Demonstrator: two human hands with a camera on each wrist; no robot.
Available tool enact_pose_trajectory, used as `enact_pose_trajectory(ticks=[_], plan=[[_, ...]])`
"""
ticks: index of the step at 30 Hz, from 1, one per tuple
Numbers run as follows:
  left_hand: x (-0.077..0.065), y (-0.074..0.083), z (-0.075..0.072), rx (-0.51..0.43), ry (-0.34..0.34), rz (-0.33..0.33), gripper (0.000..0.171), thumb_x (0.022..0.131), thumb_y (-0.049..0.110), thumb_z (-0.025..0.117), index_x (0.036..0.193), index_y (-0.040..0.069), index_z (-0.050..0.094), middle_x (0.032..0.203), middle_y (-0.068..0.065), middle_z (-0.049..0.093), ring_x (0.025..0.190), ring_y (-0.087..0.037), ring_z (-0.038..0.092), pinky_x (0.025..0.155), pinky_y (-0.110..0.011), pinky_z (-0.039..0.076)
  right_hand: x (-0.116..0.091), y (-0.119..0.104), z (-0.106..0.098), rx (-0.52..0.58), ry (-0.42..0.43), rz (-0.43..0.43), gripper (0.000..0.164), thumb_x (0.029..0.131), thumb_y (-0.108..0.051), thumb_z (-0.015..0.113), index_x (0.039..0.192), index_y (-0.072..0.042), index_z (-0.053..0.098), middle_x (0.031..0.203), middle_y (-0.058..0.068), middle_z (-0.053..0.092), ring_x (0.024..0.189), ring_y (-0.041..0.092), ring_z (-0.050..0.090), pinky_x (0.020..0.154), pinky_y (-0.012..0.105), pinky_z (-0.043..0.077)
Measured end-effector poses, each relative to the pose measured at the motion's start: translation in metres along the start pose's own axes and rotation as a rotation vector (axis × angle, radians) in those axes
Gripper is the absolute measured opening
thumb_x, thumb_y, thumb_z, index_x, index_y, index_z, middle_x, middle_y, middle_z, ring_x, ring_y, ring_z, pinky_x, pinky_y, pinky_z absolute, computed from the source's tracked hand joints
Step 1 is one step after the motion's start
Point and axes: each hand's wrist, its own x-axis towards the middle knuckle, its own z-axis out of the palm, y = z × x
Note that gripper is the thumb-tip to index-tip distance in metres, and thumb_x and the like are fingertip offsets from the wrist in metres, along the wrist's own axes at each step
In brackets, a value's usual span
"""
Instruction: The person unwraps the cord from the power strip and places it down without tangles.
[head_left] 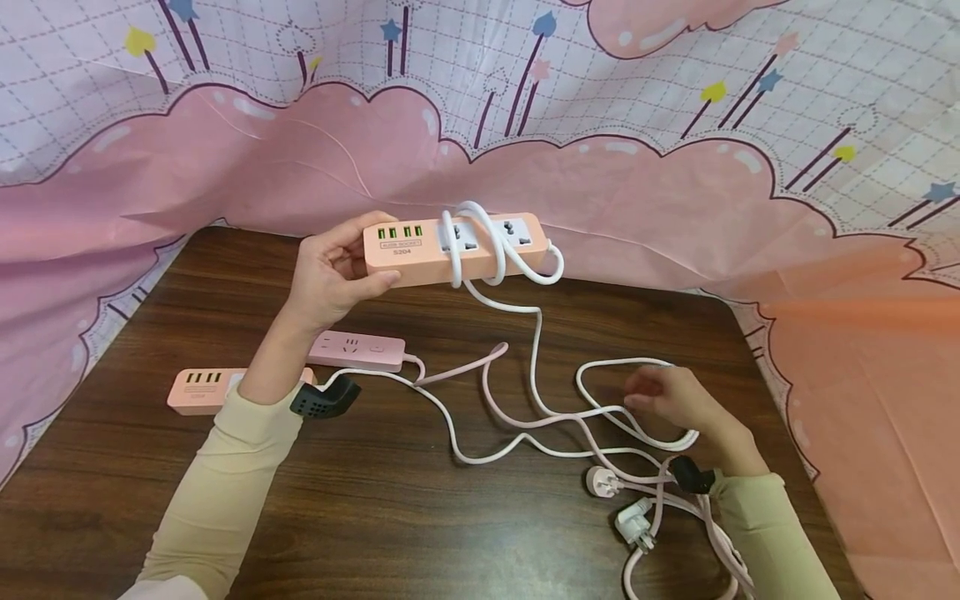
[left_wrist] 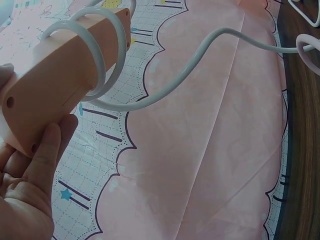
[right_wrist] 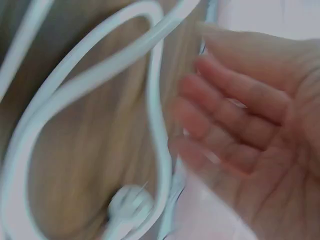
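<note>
My left hand (head_left: 322, 271) grips the left end of an orange power strip (head_left: 427, 271), lifted above the table. Its USB ports and sockets face the head camera. The white cord (head_left: 498, 250) winds around the strip's right half and trails down to the tabletop. In the left wrist view, the fingers hold one end of the strip (left_wrist: 55, 75), its plain underside showing. Over the white cord loop (head_left: 600, 362) at the right, my right hand (head_left: 675, 400) hovers with loosely bent fingers and holds nothing. Blurred in the right wrist view, the same hand (right_wrist: 250, 120) appears beside the cord.
A second orange power strip (head_left: 197, 398) lies at the left, partly behind my left forearm. Near it is a pink power strip (head_left: 360, 352). Their cords cross the wooden table (head_left: 375, 492) and tangle at the right, by a pink plug (head_left: 602, 482) and a white plug (head_left: 633, 523). Patterned cloth (head_left: 600, 200) hangs behind.
</note>
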Motion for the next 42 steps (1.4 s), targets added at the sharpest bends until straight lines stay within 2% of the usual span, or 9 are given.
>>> enact_pose_trajectory(ticks=[5,10,14,19,23,29,35,39,42], plan=[[0.000,0.001,0.003,-0.011,0.010,-0.012,0.050,0.066,-0.016,0.066,0.113,-0.021,0.050,0.098,-0.003,0.068,0.082,-0.014,0.063,0.065,-0.023,0.054,0.037,-0.034,0.004,0.118,0.160,-0.068,0.024,0.081,-0.003,0.070,0.104,0.004,0.065,0.100,0.016,0.067,0.089,0.027,0.064,0.076,0.040,0.052],[-0.001,0.000,0.004,-0.016,0.006,-0.019,0.050,0.065,-0.022,0.064,0.113,-0.021,0.050,0.099,-0.003,0.068,0.083,-0.014,0.063,0.066,-0.024,0.054,0.068,-0.064,0.014,0.208,0.158,-0.145,0.040,0.089,-0.011,0.064,0.127,-0.001,0.055,0.126,0.012,0.057,0.118,0.027,0.051,0.096,0.044,0.041],[-0.001,-0.001,0.005,-0.015,-0.007,-0.015,0.051,0.066,-0.019,0.065,0.114,-0.021,0.049,0.099,-0.003,0.068,0.084,-0.014,0.063,0.066,-0.024,0.054,0.085,-0.080,0.023,0.266,0.141,-0.218,0.042,0.091,-0.010,0.061,0.131,-0.004,0.052,0.131,0.008,0.054,0.123,0.022,0.046,0.101,0.041,0.036],[0.000,-0.001,0.005,-0.016,-0.010,-0.009,0.050,0.066,-0.018,0.066,0.114,-0.021,0.050,0.099,-0.003,0.068,0.084,-0.014,0.063,0.066,-0.023,0.054,0.098,-0.092,0.032,0.313,0.167,-0.292,0.038,0.089,-0.001,0.061,0.126,0.000,0.055,0.125,0.014,0.056,0.116,0.025,0.050,0.097,0.041,0.040],[-0.001,0.000,0.005,-0.017,-0.015,-0.021,0.050,0.067,-0.016,0.067,0.114,-0.020,0.051,0.099,-0.004,0.068,0.083,-0.015,0.063,0.065,-0.023,0.053,0.101,-0.098,0.033,0.355,0.223,-0.291,0.018,0.087,0.003,0.060,0.105,0.005,0.065,0.101,0.016,0.064,0.092,0.017,0.057,0.082,0.030,0.046],[-0.003,-0.001,0.004,-0.021,-0.022,-0.029,0.048,0.067,-0.016,0.068,0.113,-0.016,0.055,0.098,-0.004,0.068,0.083,-0.014,0.063,0.065,-0.024,0.054,0.095,-0.114,0.007,0.431,0.448,-0.249,0.006,0.081,0.013,0.062,0.086,0.011,0.065,0.080,0.006,0.061,0.072,0.002,0.049,0.062,0.014,0.040],[-0.005,-0.002,0.001,-0.016,-0.031,-0.038,0.052,0.064,-0.019,0.064,0.113,-0.004,0.063,0.098,-0.003,0.068,0.082,-0.013,0.064,0.064,-0.024,0.054,0.089,-0.102,-0.018,0.657,0.680,-0.212,0.008,0.087,0.007,0.058,0.086,0.009,0.066,0.079,-0.006,0.064,0.073,0.005,0.057,0.069,0.017,0.045],[-0.006,-0.002,0.000,0.007,-0.030,-0.039,0.051,0.064,-0.018,0.065,0.113,-0.007,0.062,0.098,-0.001,0.068,0.082,-0.013,0.063,0.065,-0.024,0.054,0.077,-0.106,-0.036,0.940,0.726,-0.371,0.012,0.089,0.009,0.055,0.086,0.008,0.066,0.080,0.003,0.065,0.079,0.013,0.059,0.075,0.023,0.045],[-0.006,-0.003,0.000,0.008,-0.023,-0.025,0.050,0.063,-0.020,0.064,0.113,-0.016,0.056,0.098,-0.002,0.068,0.083,-0.014,0.064,0.066,-0.024,0.054,0.066,-0.107,-0.045,1.090,0.621,-0.536,0.009,0.088,0.010,0.055,0.084,0.014,0.063,0.080,0.011,0.061,0.082,0.019,0.055,0.076,0.025,0.043]])
